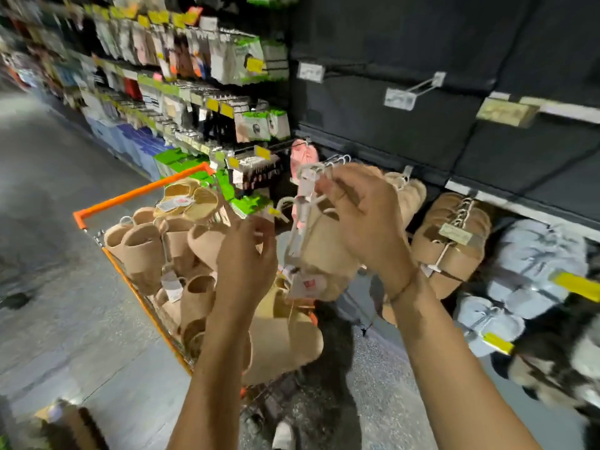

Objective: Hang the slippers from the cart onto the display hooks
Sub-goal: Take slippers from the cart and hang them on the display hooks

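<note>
right hand grips beige slipper pair by its white hanger | left hand fingers curled, apparently pinching a hanger | orange cart beside

Single head view, looking forward and down, close over the cart, display wall right

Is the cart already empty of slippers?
No, the orange-framed cart holds a heap of tan slippers, while the right hand holds another tan pair by its white hanger.
</note>
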